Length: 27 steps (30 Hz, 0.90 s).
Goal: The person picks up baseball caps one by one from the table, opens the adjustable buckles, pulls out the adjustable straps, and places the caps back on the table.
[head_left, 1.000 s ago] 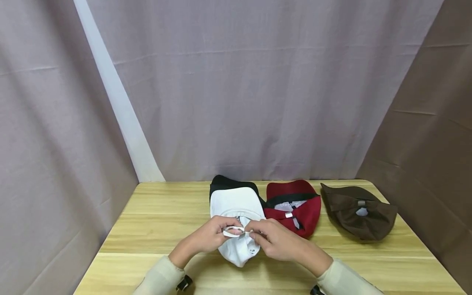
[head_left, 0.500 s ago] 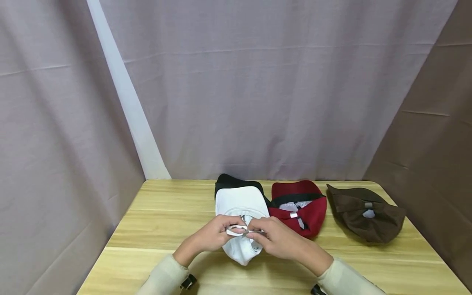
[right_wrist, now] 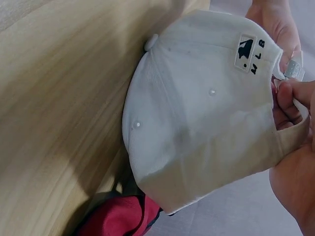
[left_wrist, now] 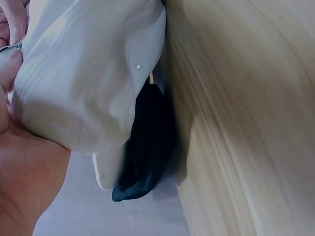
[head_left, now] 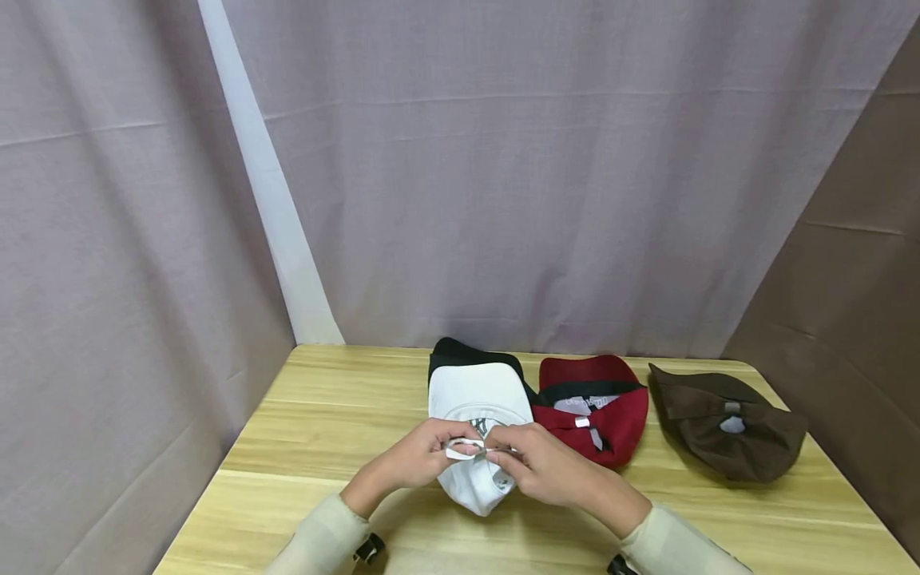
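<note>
A white baseball cap (head_left: 480, 391) lies upside down on the table, its brim toward the back. Its rear strap (right_wrist: 298, 132) is raised at the near side, with a small metal buckle (right_wrist: 294, 68) on it. My left hand (head_left: 417, 457) pinches the strap's buckle end between thumb and fingers. From the right, my right hand (head_left: 544, 467) pinches the strap close beside it, the fingertips of both hands almost meeting. An MLB patch (right_wrist: 244, 51) shows beside the strap opening. The fingers partly hide the buckle.
Behind the white cap, a black cap (head_left: 453, 351) is partly covered by it. A red cap (head_left: 621, 427) sits just right, and a brown cap (head_left: 762, 447) farther right. They rest on a wooden table (head_left: 316, 431) before a grey curtain (head_left: 503, 200).
The head view has turned slightly left, so the caps sit farther right in it. Both hands stay at the strap, with only small finger movements.
</note>
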{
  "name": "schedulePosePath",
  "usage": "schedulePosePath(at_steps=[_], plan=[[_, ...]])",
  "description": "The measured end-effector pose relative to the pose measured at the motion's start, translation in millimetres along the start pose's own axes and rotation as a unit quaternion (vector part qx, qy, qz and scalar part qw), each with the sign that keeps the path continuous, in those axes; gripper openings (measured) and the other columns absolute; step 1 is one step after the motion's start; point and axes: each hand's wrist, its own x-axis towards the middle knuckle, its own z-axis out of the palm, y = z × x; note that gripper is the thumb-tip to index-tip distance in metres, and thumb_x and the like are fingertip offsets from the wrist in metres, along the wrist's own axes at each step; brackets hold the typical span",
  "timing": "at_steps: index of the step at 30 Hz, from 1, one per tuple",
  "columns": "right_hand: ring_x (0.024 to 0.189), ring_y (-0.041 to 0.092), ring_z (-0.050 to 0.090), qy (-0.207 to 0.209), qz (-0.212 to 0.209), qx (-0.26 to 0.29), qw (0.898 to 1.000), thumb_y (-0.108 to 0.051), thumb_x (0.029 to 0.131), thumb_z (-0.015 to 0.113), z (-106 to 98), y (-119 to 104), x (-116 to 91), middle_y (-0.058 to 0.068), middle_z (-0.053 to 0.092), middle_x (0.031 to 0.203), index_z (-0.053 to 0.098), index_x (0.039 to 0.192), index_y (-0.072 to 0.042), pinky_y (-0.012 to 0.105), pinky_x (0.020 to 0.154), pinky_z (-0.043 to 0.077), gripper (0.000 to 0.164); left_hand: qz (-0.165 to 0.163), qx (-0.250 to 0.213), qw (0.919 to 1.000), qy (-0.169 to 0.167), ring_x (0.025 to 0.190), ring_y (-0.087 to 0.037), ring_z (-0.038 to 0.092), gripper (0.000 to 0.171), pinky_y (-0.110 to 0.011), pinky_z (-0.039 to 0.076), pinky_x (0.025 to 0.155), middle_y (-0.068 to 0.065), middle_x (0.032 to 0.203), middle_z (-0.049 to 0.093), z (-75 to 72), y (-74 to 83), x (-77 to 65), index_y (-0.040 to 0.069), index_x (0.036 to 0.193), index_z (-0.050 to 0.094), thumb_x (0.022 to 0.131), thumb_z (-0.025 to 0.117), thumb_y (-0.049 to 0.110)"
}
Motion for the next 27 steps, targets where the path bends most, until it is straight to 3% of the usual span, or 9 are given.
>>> schedulePosePath(at_steps=[6,15,27], plan=[[0.085,-0.002,0.058,-0.001,0.015,0.007,1.000,-0.010,0.104,0.066,-2.1,0.8,-2.5,-0.002,0.075,0.095,0.072,0.110,-0.021,0.019,0.075,0.052,0.015,-0.004,0.004,1.0000,-0.001,0.089,0.000,0.059,0.014,-0.020,0.051,0.083,-0.004,0.096,0.072,-0.3,0.1,0.7,0.013,0.104,0.075,0.107,0.063,0.020],[0.081,-0.002,0.056,0.004,0.004,0.015,1.000,-0.002,0.101,0.065,-4.8,3.2,-4.3,-0.001,0.074,0.093,0.072,0.108,-0.021,0.018,0.071,0.051,0.021,-0.003,0.016,0.9998,-0.005,0.090,0.000,0.058,0.016,-0.019,0.050,0.084,-0.003,0.098,0.073,0.1,1.0,3.8,0.014,0.106,0.076,0.107,0.062,0.021],[0.087,-0.001,0.060,-0.015,0.015,0.016,1.000,-0.001,0.102,0.062,-6.7,4.4,-5.5,-0.006,0.077,0.103,0.075,0.112,-0.020,0.020,0.077,0.054,0.025,-0.001,0.009,0.9999,-0.011,0.091,0.000,0.059,0.018,-0.019,0.051,0.085,-0.007,0.100,0.074,1.2,-0.3,4.5,0.010,0.107,0.076,0.108,0.062,0.021]])
